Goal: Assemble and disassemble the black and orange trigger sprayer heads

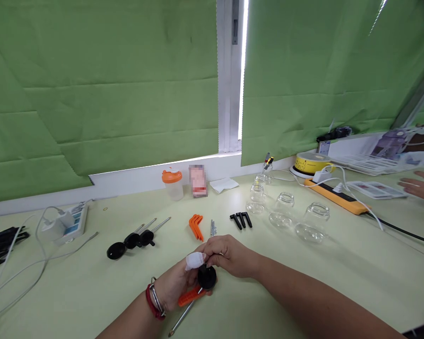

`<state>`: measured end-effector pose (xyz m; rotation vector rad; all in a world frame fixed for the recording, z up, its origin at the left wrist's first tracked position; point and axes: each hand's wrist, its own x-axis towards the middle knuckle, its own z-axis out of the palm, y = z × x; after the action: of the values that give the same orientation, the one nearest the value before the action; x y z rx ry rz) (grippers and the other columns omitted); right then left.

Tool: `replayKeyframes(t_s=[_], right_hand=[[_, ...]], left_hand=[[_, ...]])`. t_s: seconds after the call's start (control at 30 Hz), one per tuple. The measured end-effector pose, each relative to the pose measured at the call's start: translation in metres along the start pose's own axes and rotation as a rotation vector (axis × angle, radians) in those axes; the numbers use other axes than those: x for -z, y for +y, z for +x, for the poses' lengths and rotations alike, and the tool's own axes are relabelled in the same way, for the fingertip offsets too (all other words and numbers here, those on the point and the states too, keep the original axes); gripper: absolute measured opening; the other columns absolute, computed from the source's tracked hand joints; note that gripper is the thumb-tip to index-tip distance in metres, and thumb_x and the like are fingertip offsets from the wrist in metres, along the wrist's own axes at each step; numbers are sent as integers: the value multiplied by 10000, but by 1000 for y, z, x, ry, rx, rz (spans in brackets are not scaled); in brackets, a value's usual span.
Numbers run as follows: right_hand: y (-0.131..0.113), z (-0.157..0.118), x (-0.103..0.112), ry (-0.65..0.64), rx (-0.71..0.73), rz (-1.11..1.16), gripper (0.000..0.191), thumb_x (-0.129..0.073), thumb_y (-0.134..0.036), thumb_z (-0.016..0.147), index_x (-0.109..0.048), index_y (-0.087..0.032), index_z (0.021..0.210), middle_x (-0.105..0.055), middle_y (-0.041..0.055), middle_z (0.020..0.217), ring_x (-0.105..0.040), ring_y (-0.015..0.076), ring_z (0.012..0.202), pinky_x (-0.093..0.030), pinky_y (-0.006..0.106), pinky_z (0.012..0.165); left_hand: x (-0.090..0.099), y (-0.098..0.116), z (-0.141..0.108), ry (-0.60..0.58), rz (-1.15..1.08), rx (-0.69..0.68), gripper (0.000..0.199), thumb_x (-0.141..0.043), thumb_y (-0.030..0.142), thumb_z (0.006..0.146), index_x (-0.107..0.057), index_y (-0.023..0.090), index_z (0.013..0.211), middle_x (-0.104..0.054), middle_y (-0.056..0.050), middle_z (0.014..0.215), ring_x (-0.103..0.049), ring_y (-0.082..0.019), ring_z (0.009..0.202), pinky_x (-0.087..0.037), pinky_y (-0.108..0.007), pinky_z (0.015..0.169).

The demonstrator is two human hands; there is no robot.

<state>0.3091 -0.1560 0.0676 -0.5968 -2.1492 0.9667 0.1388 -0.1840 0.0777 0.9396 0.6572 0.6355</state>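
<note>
My left hand (183,282), with a white bandage on its thumb, is closed around a black round lid (207,278). An orange handle (191,296) lies in the same hand, and a metal rod (181,321) slants down toward the table from beneath. My right hand (229,256) pinches at the lid's upper edge; what its fingertips hold is hidden. Just beyond the hands lie several thin metal pins (212,228), orange bent handles (196,227) and small black bent pieces (241,220). Farther left rest black round lids (116,250) with metal rods (161,224).
Several clear glass jars (313,221) stand right of centre. An orange-lidded cup (173,183) is at the back. Power strips sit left (70,223) and right (335,195), with loose cables. Another person's hand (422,185) shows at the far right edge.
</note>
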Motion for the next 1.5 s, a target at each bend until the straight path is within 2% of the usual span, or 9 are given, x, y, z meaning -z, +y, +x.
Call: replayKeyframes(t_s=[0.13,0.27,0.47,0.6,0.73,0.9,1.07,1.3,1.5], right_hand=[[1,-2,1,18,12,76,163,-548,-139,798,-684,-195,869,-673,29,914,-598,126,836,-452,247,790],[3,-2,1,37,-47,214,204,-558,-148,794,-675,-177,959,-672,46,915,-593,124,809,-457,253,745],[14,-2,-2,-28,-178,555,97,-642,-204,734,-653,-142,807,-662,62,997,-579,104,759,-448,214,634],[18,-1,-4,-22,-215,589,74,-655,-173,711,-630,-132,767,-669,54,961,-535,72,662,-415,189,567],[15,-1,-7,23,-183,590,93,-680,-165,685,-628,-138,757,-666,46,928,-582,120,771,-461,246,686],[9,0,-8,13,-157,488,77,-680,-214,706,-646,-158,746,-665,36,924,-607,161,850,-464,304,801],[5,1,-6,-2,-158,452,94,-673,-227,719,-675,-170,794,-666,39,947,-605,167,880,-464,302,823],[12,0,-8,-70,-185,678,169,-691,-255,706,-662,-149,834,-649,64,1005,-619,194,902,-483,350,822],[17,-1,-8,-56,-186,706,157,-701,-221,697,-655,-141,823,-650,63,1016,-616,187,914,-474,350,839]], left_hand=[[0,1,0,12,12,11,343,-619,472,680,-536,154,582,-424,16,528,-495,-153,562,-386,-282,556],[4,-2,1,35,19,24,420,-631,495,675,-457,155,499,-453,0,552,-495,-148,581,-403,-289,577],[3,-2,1,-5,47,2,354,-620,503,684,-582,153,728,-485,3,582,-483,-133,557,-402,-275,572],[1,0,1,-31,56,-7,336,-595,483,708,-583,150,751,-503,-14,624,-497,-147,591,-396,-275,573],[1,-1,1,-28,44,-8,363,-602,479,692,-504,148,578,-495,-24,621,-484,-143,593,-385,-271,567],[1,-2,1,7,30,2,330,-609,459,687,-533,148,608,-510,-34,700,-478,-140,636,-393,-265,576],[4,-3,2,-26,57,-13,330,-585,454,710,-556,141,612,-509,-42,736,-473,-137,646,-398,-262,572],[10,-7,2,9,88,12,319,-576,462,716,-586,146,668,-529,-51,755,-488,-159,690,-432,-298,621],[9,-8,1,14,86,18,317,-563,462,728,-589,151,676,-521,-43,719,-484,-155,677,-431,-289,610]])
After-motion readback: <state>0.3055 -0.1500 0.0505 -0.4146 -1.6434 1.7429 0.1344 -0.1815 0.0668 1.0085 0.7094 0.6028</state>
